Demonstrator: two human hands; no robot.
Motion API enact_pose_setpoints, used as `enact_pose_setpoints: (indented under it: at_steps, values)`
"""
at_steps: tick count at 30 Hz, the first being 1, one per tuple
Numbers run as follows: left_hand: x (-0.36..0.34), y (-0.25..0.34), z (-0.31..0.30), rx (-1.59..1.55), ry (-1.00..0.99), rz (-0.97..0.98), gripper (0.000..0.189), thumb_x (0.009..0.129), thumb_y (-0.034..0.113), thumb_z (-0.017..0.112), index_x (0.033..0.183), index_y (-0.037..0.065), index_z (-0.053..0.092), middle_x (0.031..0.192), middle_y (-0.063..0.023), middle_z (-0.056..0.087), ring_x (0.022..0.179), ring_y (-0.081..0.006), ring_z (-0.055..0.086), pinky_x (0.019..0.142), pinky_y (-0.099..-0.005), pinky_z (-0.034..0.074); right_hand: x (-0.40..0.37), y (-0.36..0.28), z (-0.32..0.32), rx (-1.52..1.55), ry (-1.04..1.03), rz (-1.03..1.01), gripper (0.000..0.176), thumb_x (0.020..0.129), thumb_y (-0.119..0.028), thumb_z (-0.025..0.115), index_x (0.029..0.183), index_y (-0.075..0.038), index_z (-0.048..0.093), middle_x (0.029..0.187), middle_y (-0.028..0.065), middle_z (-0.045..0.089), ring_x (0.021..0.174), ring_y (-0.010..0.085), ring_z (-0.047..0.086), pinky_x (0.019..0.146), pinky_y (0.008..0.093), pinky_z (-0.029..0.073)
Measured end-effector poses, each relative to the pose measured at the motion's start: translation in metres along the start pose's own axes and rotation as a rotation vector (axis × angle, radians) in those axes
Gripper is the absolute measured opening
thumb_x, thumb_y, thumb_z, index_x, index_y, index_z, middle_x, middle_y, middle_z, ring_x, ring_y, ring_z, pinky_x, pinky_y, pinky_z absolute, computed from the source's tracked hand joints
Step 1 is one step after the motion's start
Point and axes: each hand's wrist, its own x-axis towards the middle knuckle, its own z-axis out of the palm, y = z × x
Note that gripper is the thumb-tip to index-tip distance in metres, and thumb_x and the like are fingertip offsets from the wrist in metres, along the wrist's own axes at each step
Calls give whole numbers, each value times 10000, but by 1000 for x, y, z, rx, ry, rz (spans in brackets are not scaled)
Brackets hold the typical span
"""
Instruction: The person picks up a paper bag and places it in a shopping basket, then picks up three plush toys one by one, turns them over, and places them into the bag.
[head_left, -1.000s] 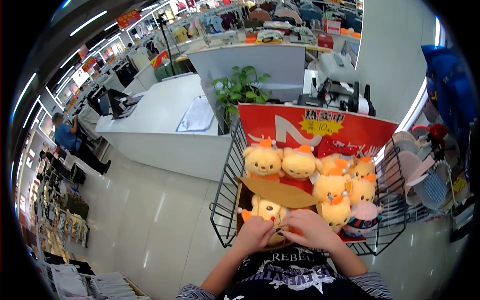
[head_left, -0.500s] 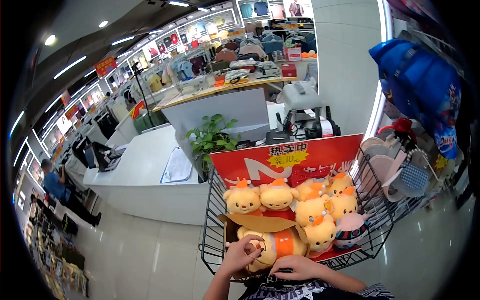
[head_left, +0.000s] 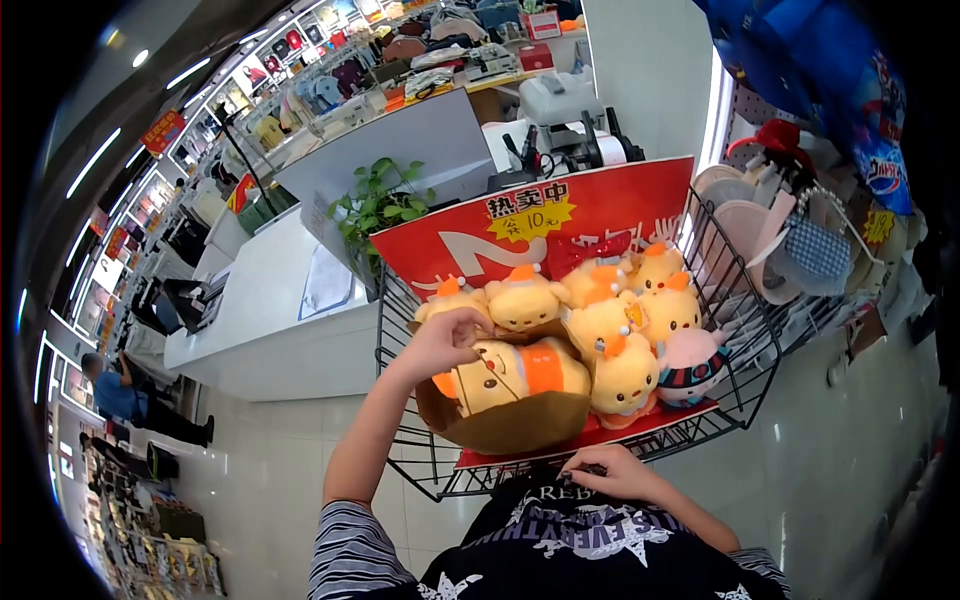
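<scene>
A brown paper bag [head_left: 530, 428] lies tilted in the black wire basket [head_left: 755, 385], its opening towards the back. Inside it rests a large yellow plush toy [head_left: 510, 378] with an orange band round its body. My left hand [head_left: 447, 347] reaches over the bag's left side, fingers pinched on a thin cord handle [head_left: 497, 366] that crosses the toy's face. My right hand [head_left: 608, 470] is closed in front of my shirt, just off the basket's front edge. A small dark thing shows at its fingertips; I cannot tell what it is.
Several smaller yellow plush toys [head_left: 625, 380] and a pink one [head_left: 692, 365] fill the basket behind and right of the bag. A red sign [head_left: 520, 235] stands at its back. Beyond are a white counter [head_left: 240, 335], a potted plant [head_left: 385, 205] and hanging goods [head_left: 815, 250].
My left hand has moved up to the bag's far left side; the right hand has drawn back towards my shirt. The bag has turned, its opening now facing away. The view has tilted down.
</scene>
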Motion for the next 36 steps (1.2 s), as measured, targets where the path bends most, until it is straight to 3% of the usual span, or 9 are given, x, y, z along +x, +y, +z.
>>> enact_pose_setpoints:
  at_steps: [6,15,19,22,26,31,33,34,36]
  values:
    - [1,-1,4,0,152,-123,291,594,-83,548,870,5,576,510,81,390,466,-9,365,464,-166,301,-10,1,-7,72,63,41,169,816,-151,546,912,-19,589,832,87,619,744,163,598,676,264,457]
    - [-7,9,6,-260,319,44,279,595,-99,532,846,22,527,520,57,432,412,-1,356,381,-156,256,6,36,-15,277,264,214,124,789,-91,583,898,-33,569,795,22,592,699,80,560,645,209,448]
    - [-7,23,7,-325,246,25,252,613,-99,513,844,-1,532,544,57,395,480,-6,353,473,-174,301,17,56,-22,27,521,254,638,650,-131,723,1174,-57,367,973,80,501,942,174,512,782,274,426]
    - [-2,14,11,-179,165,-68,235,632,-80,514,854,-5,533,553,62,391,496,-9,355,490,-173,315,36,41,-34,-286,577,21,815,627,-129,735,1279,-60,250,1116,138,447,1029,238,479,869,318,401]
    - [3,-17,9,-70,126,-95,254,648,-51,527,896,3,541,564,58,400,514,-19,369,497,-169,318,61,46,-43,-6,445,4,926,638,-136,730,1348,-64,140,1328,196,290,1221,286,332,984,334,304]
    - [-17,-1,5,401,259,104,325,638,-6,605,956,42,557,607,21,473,608,-87,477,531,-192,385,75,76,-38,96,409,-59,873,711,-105,674,1357,-46,90,1351,209,256,1240,280,307,995,348,283]
    - [-37,4,2,415,466,148,379,661,38,647,1025,85,553,704,20,550,720,-97,534,680,-265,426,75,85,-36,158,445,-58,835,740,-120,650,1356,-38,92,1346,212,270,1236,280,315,998,345,277]
    - [-43,-13,-1,478,628,218,238,674,60,639,897,30,562,745,-52,587,709,-171,572,573,-296,465,74,80,-40,140,482,25,789,754,-156,630,1346,-21,127,1323,218,304,1219,289,339,984,334,294]
    - [-59,-33,3,481,737,-5,177,701,83,627,847,21,549,727,-70,587,665,-192,571,559,-315,460,75,72,-47,-134,568,136,639,770,-220,592,1279,15,287,1175,247,454,1084,320,474,895,344,384]
